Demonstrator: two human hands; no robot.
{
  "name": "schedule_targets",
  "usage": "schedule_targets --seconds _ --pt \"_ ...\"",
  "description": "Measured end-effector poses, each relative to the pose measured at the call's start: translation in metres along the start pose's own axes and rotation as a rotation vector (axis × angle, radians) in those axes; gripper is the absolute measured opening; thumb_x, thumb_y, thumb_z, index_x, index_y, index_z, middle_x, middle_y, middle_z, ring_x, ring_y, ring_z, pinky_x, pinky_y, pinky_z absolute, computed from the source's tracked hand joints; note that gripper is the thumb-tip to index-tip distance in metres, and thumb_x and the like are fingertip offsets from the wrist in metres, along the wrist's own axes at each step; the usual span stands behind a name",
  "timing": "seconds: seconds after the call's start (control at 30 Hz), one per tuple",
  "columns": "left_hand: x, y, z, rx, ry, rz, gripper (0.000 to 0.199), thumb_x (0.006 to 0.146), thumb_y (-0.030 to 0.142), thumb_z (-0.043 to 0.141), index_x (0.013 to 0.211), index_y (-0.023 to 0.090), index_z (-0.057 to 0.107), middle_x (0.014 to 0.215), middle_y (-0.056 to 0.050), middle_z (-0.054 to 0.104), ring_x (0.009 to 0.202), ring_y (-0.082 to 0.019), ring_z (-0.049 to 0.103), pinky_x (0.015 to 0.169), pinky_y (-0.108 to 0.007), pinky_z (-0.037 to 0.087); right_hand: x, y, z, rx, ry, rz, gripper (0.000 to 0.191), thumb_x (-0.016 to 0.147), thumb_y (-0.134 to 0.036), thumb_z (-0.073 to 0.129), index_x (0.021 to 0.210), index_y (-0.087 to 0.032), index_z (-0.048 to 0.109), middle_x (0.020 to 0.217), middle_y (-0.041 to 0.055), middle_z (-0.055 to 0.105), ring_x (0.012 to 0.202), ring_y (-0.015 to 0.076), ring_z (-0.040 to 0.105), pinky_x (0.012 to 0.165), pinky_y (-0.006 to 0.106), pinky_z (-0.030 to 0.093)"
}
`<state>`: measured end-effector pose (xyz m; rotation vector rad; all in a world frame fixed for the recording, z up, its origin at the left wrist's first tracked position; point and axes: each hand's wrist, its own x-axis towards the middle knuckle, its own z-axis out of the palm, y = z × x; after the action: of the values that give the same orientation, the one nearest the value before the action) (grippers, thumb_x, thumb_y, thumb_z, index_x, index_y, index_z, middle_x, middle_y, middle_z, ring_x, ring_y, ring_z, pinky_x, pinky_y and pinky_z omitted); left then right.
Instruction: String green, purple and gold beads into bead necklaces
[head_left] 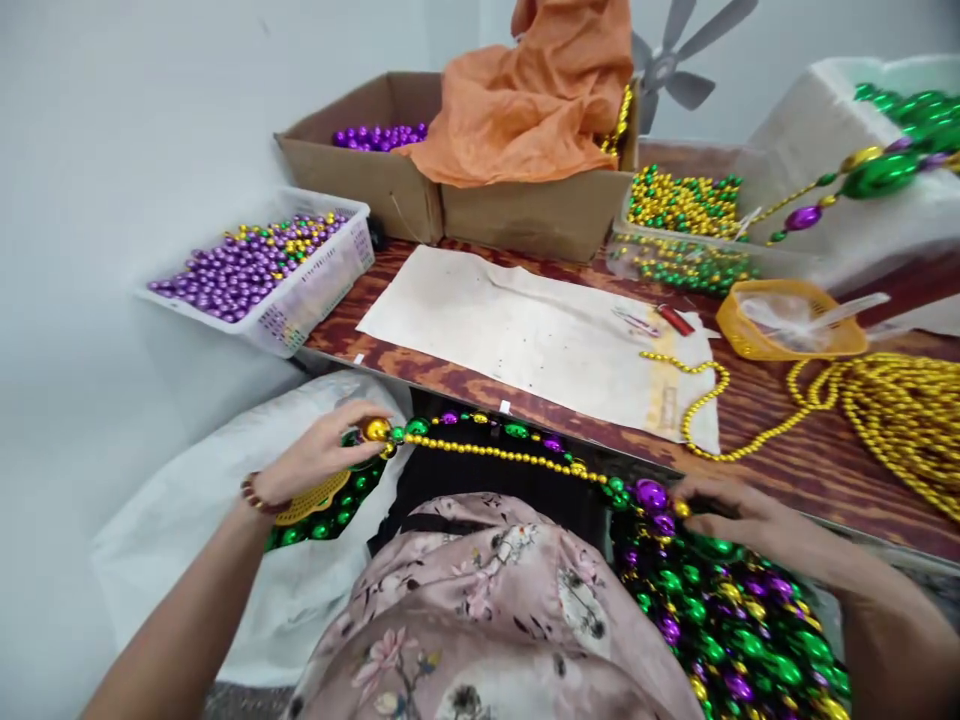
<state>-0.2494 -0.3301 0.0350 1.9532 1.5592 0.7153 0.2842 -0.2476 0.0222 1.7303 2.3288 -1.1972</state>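
Observation:
My left hand, with a bead bracelet at the wrist, has its fingers closed on one end of a bead strand, beside a large gold bead. The strand stretches across above my lap, with small gold beads on one line and green, purple and gold beads on the other. At its right end my right hand pinches the strand near a purple bead. Below that hand lies a heap of green, purple and gold bead strands.
A white cloth lies on the wooden table. Behind stand a purple-bead basket, a cardboard box and a clear bin. A yellow basket and gold strands are at right. A white sack hangs at left.

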Motion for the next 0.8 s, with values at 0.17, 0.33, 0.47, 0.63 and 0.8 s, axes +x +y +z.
schedule_targets --seconds 0.17,0.33,0.47,0.63,0.8 --pt "-0.011 -0.032 0.029 0.077 -0.2 -0.102 0.028 0.089 0.037 0.062 0.113 0.024 0.067 0.107 -0.006 0.072 0.098 -0.024 0.067 0.089 -0.036 0.051 0.028 0.025 0.043 0.123 -0.277 -0.006 0.021 0.076 -0.041 0.059 0.083 -0.024 0.068 0.087 0.006 0.071 0.085 0.0265 0.066 0.078 0.032 0.052" --pt "-0.021 -0.057 0.052 0.1 -0.253 -0.175 0.027 0.087 0.034 0.059 0.112 0.024 0.066 0.111 -0.005 0.072 0.104 -0.025 0.065 0.095 -0.038 0.045 0.044 0.043 0.08 0.041 -0.364 0.121 0.031 0.062 -0.033 0.055 0.086 -0.021 0.07 0.095 0.0075 0.076 0.095 0.0303 0.069 0.085 0.035 0.053" --pt "-0.027 -0.072 0.07 0.124 -0.288 -0.215 0.026 0.087 0.032 0.059 0.11 0.024 0.065 0.11 -0.005 0.07 0.103 -0.025 0.064 0.096 -0.038 0.041 0.051 0.036 0.092 0.006 -0.395 0.134 0.054 0.066 -0.03 0.056 0.115 -0.017 0.071 0.129 0.0113 0.07 0.12 0.0306 0.065 0.103 0.035 0.049" --pt "-0.037 -0.091 0.095 0.199 -0.333 -0.196 0.024 0.088 0.027 0.054 0.11 0.022 0.06 0.112 -0.006 0.066 0.109 -0.025 0.061 0.099 -0.039 0.035 0.067 0.003 0.094 -0.124 -0.405 0.078 0.048 0.079 -0.029 0.054 0.122 -0.011 0.068 0.136 0.0174 0.065 0.127 0.0305 0.061 0.109 0.037 0.044" --pt "-0.046 -0.105 0.112 0.293 -0.356 -0.227 0.027 0.086 0.02 0.054 0.113 0.022 0.057 0.111 -0.007 0.063 0.108 -0.025 0.056 0.099 -0.04 0.033 0.092 -0.037 0.109 -0.271 -0.414 -0.085 0.026 0.088 -0.023 0.052 0.107 -0.017 0.067 0.114 0.0131 0.072 0.1 0.0254 0.071 0.083 0.03 0.05"
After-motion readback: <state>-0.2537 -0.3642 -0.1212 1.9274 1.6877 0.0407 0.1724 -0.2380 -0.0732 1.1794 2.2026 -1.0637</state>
